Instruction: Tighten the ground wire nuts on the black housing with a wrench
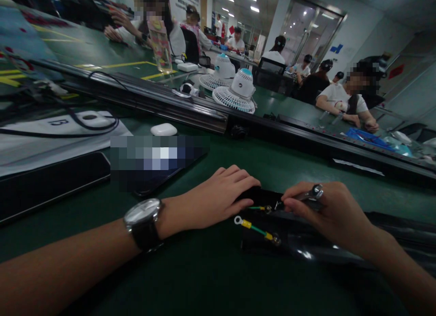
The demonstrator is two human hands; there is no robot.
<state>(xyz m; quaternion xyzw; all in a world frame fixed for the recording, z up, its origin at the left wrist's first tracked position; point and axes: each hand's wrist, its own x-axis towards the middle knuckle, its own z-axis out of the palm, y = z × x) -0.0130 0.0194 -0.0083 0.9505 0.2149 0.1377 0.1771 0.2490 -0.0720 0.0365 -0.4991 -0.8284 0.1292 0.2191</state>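
My left hand (221, 198), with a watch at its wrist, grips the end of a black bar (262, 197) between thumb and fingers. My right hand (327, 211) is closed round a small silvery metal tool (315, 193); its exact kind is hidden by the fingers. The right fingertips meet the black bar near a short green wire with a yellow lug (259, 208). In front lies a second black bar (250, 241). Fixed to it is a green wire with yellow sleeves and a ring terminal (247, 223), whose free ring points toward my left hand.
A tablet-like device (160, 177), a white earbud case (164, 129) and a dark phone-like slab (54, 179) lie to the left. A long black rail (306, 132) crosses the table behind. Two white fans (235, 91) stand beyond it, with several people seated farther back.
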